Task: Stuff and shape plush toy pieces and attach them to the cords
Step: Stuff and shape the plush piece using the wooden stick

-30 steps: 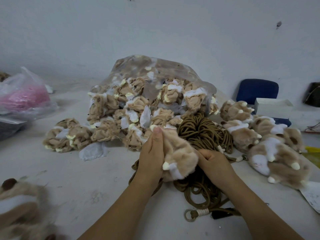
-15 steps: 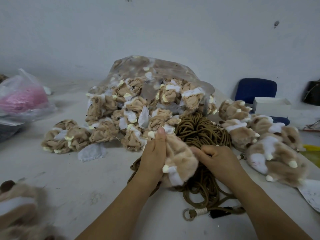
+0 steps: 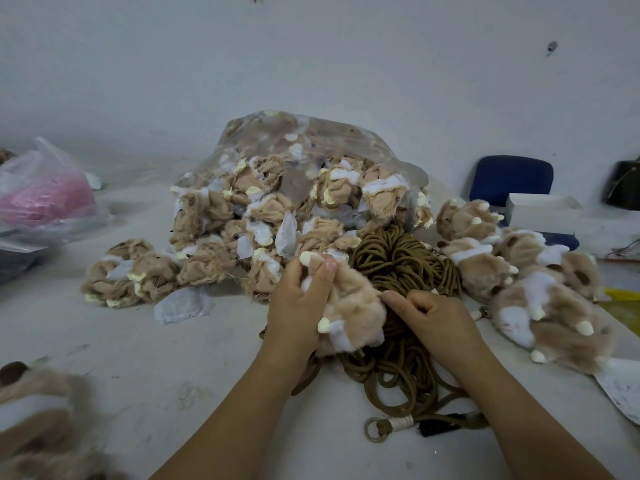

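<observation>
A tan and white plush paw (image 3: pixel 353 306) with cream claws is held above the table's middle. My left hand (image 3: pixel 298 303) grips its left side, thumb up along the fur. My right hand (image 3: pixel 429 317) has curled fingers and pinches at the paw's right edge, just over a heap of brown cords (image 3: pixel 401 271). One cord end with a metal ring and white wrapping (image 3: pixel 384 426) lies nearer me. What the right fingertips hold is hidden by the fur.
A clear bag of inside-out plush pieces (image 3: pixel 294 202) spills behind the cords. Finished paws (image 3: pixel 530 292) pile up on the right, another (image 3: pixel 34 410) at bottom left. A pink-filled plastic bag (image 3: pixel 45 199) sits far left; a blue chair (image 3: pixel 509 181) and white box (image 3: pixel 543 211) far right.
My right hand rose from low beside the paw to its upper right edge. My left hand turned the paw slightly, its top claw now showing above my thumb.
</observation>
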Demonstrator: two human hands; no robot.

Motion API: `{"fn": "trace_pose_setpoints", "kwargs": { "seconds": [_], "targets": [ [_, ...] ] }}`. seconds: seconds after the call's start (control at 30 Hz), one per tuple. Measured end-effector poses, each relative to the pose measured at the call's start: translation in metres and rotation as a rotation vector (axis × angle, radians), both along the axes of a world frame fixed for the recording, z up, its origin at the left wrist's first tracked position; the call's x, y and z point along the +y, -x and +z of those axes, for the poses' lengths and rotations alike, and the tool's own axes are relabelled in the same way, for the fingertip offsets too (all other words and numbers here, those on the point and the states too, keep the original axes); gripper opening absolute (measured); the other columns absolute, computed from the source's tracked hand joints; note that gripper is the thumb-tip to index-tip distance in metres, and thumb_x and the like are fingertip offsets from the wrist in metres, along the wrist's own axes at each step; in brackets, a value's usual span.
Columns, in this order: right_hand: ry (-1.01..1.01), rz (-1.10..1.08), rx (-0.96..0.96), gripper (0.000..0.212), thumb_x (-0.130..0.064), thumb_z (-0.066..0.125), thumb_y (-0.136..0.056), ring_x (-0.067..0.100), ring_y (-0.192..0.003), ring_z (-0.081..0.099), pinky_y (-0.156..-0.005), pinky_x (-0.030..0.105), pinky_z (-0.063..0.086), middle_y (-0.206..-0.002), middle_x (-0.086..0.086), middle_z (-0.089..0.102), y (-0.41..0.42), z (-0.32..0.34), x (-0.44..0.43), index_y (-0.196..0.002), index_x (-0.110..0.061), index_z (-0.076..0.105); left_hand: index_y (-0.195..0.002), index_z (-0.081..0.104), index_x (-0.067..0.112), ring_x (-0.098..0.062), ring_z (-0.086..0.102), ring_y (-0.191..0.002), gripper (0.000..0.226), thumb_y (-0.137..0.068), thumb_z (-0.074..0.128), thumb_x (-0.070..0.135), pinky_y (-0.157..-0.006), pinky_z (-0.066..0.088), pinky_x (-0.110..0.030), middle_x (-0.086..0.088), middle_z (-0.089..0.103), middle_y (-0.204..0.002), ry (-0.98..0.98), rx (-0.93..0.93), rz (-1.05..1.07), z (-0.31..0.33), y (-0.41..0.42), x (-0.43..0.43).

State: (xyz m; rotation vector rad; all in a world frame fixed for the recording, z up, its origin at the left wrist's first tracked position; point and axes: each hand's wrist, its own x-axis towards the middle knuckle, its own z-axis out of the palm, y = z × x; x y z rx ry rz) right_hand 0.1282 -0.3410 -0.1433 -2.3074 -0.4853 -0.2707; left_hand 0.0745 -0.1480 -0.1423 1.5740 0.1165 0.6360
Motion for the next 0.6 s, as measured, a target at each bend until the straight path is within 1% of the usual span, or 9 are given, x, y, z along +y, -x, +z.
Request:
{"fn": "trace_pose_setpoints", "kwargs": {
  "seconds": [0.07, 0.13, 0.2, 0.27, 0.33, 0.4, 0.47, 0.53, 0.6],
  "targets": [
    [0.026, -0.005, -0.006, 0.065, -0.081, 0.042, -0.067, 0.009, -0.045, 0.036, -0.051, 0.035, 0.035, -0.046, -0.004, 0.033, -0.001, 0.001, -0.002, -0.050, -0.019, 0.033, -0.094, 0.067, 0.026, -0.009, 0.070, -0.080, 0.034, -0.085, 0.062, 0.058, -0.068, 0.059, -0.028, 0.006, 0.073, -0.086, 0.043, -0.005, -0.001, 0.003, 0.001, 0.002],
    [0.073, -0.004, -0.043, 0.065, -0.080, 0.040, -0.068, 0.008, -0.044, 0.035, -0.050, 0.034, 0.033, -0.046, -0.004, 0.033, -0.001, 0.002, -0.002, -0.051, -0.018, 0.033, -0.097, 0.068, 0.027, -0.011, 0.071, -0.085, 0.023, -0.092, 0.061, 0.048, -0.072, 0.058, -0.029, 0.006, 0.075, -0.087, 0.068, 0.007, -0.024, 0.004, 0.003, 0.002],
    [0.096, 0.015, -0.079, 0.063, -0.080, 0.037, -0.068, 0.009, -0.043, 0.036, -0.048, 0.033, 0.031, -0.045, -0.004, 0.035, 0.002, 0.003, 0.001, -0.050, -0.019, 0.035, -0.095, 0.066, 0.025, -0.009, 0.072, -0.084, 0.015, -0.097, 0.058, 0.038, -0.074, 0.058, -0.029, 0.009, 0.075, -0.084, 0.131, 0.029, -0.084, 0.005, 0.006, -0.004],
    [0.080, 0.045, -0.102, 0.060, -0.078, 0.036, -0.068, 0.008, -0.043, 0.035, -0.048, 0.033, 0.031, -0.044, -0.006, 0.035, 0.005, 0.004, 0.004, -0.048, -0.021, 0.036, -0.094, 0.065, 0.021, -0.005, 0.071, -0.079, 0.018, -0.100, 0.053, 0.032, -0.072, 0.059, -0.024, 0.007, 0.075, -0.081, 0.176, 0.054, -0.150, 0.006, 0.008, -0.013],
    [0.028, 0.079, -0.102, 0.056, -0.076, 0.036, -0.068, 0.007, -0.045, 0.033, -0.048, 0.033, 0.031, -0.045, -0.007, 0.035, 0.007, 0.004, 0.006, -0.048, -0.024, 0.035, -0.099, 0.066, 0.012, -0.004, 0.070, -0.082, 0.027, -0.104, 0.045, 0.028, -0.069, 0.058, -0.019, -0.002, 0.074, -0.089, 0.192, 0.069, -0.181, 0.008, 0.008, -0.021],
    [-0.024, 0.083, -0.068, 0.052, -0.074, 0.038, -0.067, 0.007, -0.046, 0.032, -0.049, 0.032, 0.031, -0.045, -0.008, 0.035, 0.009, 0.002, 0.009, -0.047, -0.025, 0.034, -0.103, 0.067, 0.009, -0.011, 0.071, -0.092, 0.033, -0.099, 0.048, 0.035, -0.077, 0.058, -0.024, -0.007, 0.074, -0.097, 0.218, 0.057, -0.204, 0.010, 0.007, -0.024],
    [-0.045, 0.067, -0.035, 0.050, -0.068, 0.044, -0.071, 0.006, -0.046, 0.032, -0.050, 0.031, 0.030, -0.044, -0.008, 0.037, 0.009, -0.001, 0.011, -0.048, -0.024, 0.036, -0.098, 0.069, 0.015, -0.013, 0.072, -0.093, 0.042, -0.087, 0.050, 0.050, -0.080, 0.057, -0.028, -0.003, 0.076, -0.090, 0.214, 0.025, -0.210, 0.008, 0.007, -0.022],
    [-0.050, 0.058, -0.017, 0.048, -0.063, 0.046, -0.073, 0.006, -0.046, 0.033, -0.052, 0.031, 0.031, -0.045, -0.009, 0.040, 0.009, -0.002, 0.013, -0.049, -0.022, 0.040, -0.091, 0.070, 0.019, -0.012, 0.073, -0.086, 0.043, -0.082, 0.051, 0.057, -0.072, 0.056, -0.024, 0.000, 0.076, -0.082, 0.197, -0.001, -0.208, 0.003, 0.006, -0.017],
    [-0.051, 0.044, -0.013, 0.055, -0.072, 0.043, -0.069, 0.006, -0.046, 0.034, -0.051, 0.031, 0.032, -0.045, -0.008, 0.040, 0.009, -0.002, 0.014, -0.050, -0.020, 0.041, -0.084, 0.071, 0.026, -0.010, 0.073, -0.079, 0.045, -0.080, 0.054, 0.067, -0.066, 0.055, -0.022, 0.002, 0.075, -0.079, 0.178, -0.016, -0.184, 0.001, 0.006, -0.014]
  ]
}}
